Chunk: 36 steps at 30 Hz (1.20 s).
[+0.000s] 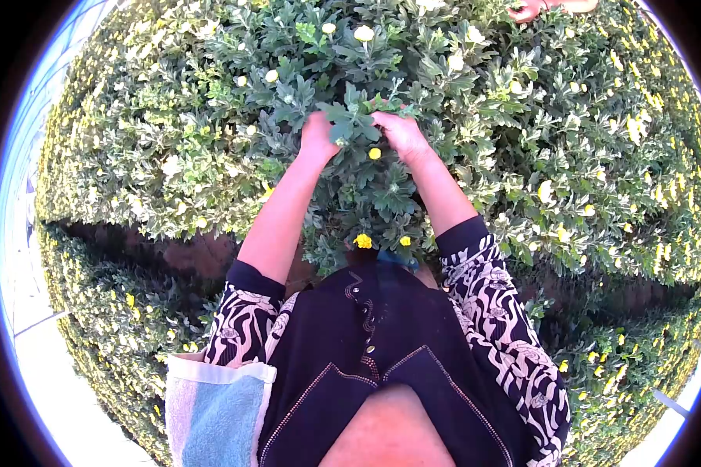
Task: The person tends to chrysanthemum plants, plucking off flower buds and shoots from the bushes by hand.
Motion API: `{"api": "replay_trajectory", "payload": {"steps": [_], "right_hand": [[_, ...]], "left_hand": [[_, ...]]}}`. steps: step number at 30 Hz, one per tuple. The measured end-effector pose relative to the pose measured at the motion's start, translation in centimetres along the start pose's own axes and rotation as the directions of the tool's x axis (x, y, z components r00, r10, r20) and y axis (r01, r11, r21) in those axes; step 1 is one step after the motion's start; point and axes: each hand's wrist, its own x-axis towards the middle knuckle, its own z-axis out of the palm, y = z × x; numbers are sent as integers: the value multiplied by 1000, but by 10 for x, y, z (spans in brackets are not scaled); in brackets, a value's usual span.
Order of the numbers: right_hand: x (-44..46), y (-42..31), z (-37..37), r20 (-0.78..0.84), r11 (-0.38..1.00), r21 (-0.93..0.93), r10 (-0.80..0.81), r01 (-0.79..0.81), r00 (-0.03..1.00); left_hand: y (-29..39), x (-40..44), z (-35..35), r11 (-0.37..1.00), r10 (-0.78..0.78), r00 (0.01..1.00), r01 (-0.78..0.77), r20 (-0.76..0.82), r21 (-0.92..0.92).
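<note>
Both hands reach into a dense bed of leafy chrysanthemum plants. My left hand is curled at the side of a green chrysanthemum shoot, its fingertips mostly hidden by leaves. On the other side of that shoot, my right hand is closed, thumb pointing inward; leaves cover what lies between its fingers. Just below the hands is a small yellow bloom. Nearer my body are a fuller yellow flower and a yellow bud.
Chrysanthemum foliage spreads far to both sides, dotted with yellow and pale buds. Dark furrows run left and right beside me. Another person's hand shows at the top right edge. A towel hangs by my left arm.
</note>
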Motion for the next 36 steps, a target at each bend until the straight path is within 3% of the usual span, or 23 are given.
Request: {"api": "replay_trajectory", "payload": {"steps": [1,4,5,6,7,8,10,12,13,14,17,19,21,22,23,24,25,26,28,30,31,34,36], "right_hand": [[6,9,-4,7,994,81,75,-76,997],[6,-4,-6,95,973,215,60,-79,994],[9,-7,-8,-8,947,304,110,-102,994],[14,-9,-10,-106,912,393,171,-117,980],[28,-7,-14,-234,934,343,191,-103,953],[43,-7,-21,-324,925,347,275,-157,905],[77,5,-20,-443,941,251,-95,225,892],[95,0,-21,-329,938,-252,-316,240,890],[103,4,-21,-210,975,-114,-210,190,955],[114,4,-23,-152,975,-222,-43,8,987],[143,48,-29,-113,984,-131,-133,118,985],[111,42,-25,-106,828,-500,-350,254,931],[108,66,-24,-20,921,-295,-272,255,962],[93,64,-21,54,948,-188,-251,257,966],[69,41,-16,-5,904,-361,-250,231,968],[65,41,-17,-15,906,-358,-250,228,968],[61,41,-19,-180,1000,1,-3,3,984],[56,40,-22,-246,905,391,280,-169,928],[59,61,-30,-284,880,452,301,-149,910],[63,75,-34,-527,920,180,390,-349,755],[67,81,-36,-534,921,182,387,-345,752],[80,92,-52,-543,771,-237,400,-591,738],[69,87,-62,-567,765,-235,393,-600,724]], "left_hand": [[2,-1,8,709,99,989,5,-106,705],[20,-23,66,994,-60,994,68,-89,91],[25,-28,89,579,156,984,-23,-83,815],[27,-29,100,-244,289,953,-15,87,970],[25,-23,102,-13,211,974,-84,84,996],[22,-21,102,-17,205,975,-86,88,996],[18,-25,113,131,48,988,-151,146,980],[15,-26,118,110,-23,995,-90,93,990],[13,-27,119,153,-2,999,-34,35,988],[12,-25,121,195,20,1000,17,-21,981],[16,-12,114,221,334,942,-48,-29,974],[19,-8,118,185,385,923,-97,19,978],[21,8,109,748,270,941,-69,-207,660],[22,16,103,915,205,927,-67,-315,399],[21,18,86,853,260,932,-100,-252,512],[21,13,87,777,305,935,-134,-181,615],[17,-3,111,549,393,880,7,-266,835],[19,5,89,756,332,870,-13,-366,654],[16,3,94,808,344,837,-32,-426,589],[11,6,94,816,359,830,-56,-427,576],[7,5,97,825,378,820,-87,-430,559],[-8,-7,116,809,429,802,-135,-416,572],[-1,-11,116,731,457,826,-137,-331,668]]}}
